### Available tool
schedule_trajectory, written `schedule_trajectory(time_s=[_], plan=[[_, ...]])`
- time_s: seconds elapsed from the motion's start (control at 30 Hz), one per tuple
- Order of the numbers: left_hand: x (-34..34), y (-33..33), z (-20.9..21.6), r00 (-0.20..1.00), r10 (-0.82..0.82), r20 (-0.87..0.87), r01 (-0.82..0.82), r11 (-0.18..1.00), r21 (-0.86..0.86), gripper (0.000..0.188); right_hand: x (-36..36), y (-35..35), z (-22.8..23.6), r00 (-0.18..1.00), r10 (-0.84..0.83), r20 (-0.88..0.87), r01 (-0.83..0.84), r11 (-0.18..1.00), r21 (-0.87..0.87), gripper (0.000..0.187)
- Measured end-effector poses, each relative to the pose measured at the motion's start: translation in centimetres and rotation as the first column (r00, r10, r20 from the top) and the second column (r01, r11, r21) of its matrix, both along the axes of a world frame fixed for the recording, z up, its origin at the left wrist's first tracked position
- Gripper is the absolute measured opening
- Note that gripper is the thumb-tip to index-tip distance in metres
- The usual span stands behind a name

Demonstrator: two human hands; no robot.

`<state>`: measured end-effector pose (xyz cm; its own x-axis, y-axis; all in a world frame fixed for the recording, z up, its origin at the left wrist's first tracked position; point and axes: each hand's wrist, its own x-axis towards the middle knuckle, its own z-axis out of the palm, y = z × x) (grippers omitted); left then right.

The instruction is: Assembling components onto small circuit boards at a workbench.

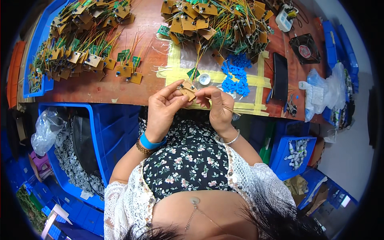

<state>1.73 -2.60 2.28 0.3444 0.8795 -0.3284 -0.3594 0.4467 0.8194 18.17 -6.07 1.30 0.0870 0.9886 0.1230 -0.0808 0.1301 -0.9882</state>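
Observation:
Between the thumb and fingers of my left hand [165, 105], I pinch a small brown circuit board [187, 91]. Thin orange and yellow wires rise from it past a little green board [193, 73]. My right hand [220, 111] is closed around a thin light-coloured stick [232, 111], its fingertips beside the board's right edge. The stick's working end is hidden by the fingers. Just beyond my hands sits a small round white dish [205, 79]. To its right lies a heap of small blue pieces [237, 74].
Wired boards are piled at the far middle [216, 24] and in a blue tray [39, 90] at left. Yellow tape [172, 60] borders a sheet. At right are a dark flat device [280, 76], a fan [305, 49] and plastic bags [326, 94]. A blue bin [96, 136] stands below left.

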Motion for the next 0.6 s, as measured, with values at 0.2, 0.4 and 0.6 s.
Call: schedule_trajectory(time_s=[0.2, 0.4, 0.6], plan=[[0.0, 0.0, 0.0, 1.0, -0.007, -0.008, 0.007, 1.0, -0.002, 0.045, 0.3, 0.5, 1.1, 0.973, 0.004, 0.232, -0.027, 0.995, 0.094, 0.03], [0.0, 0.1, 0.1, 1.0, -0.004, -0.007, 0.004, 1.0, 0.007, 0.045, 0.8, 0.4, 1.4, 0.935, 0.021, 0.354, -0.078, 0.986, 0.149, 0.015], [-0.1, 0.1, 0.0, 1.0, -0.011, -0.021, 0.011, 1.0, -0.002, 0.044, 3.6, -1.0, 1.6, 0.995, -0.099, -0.012, 0.1, 0.993, 0.07, 0.035]])
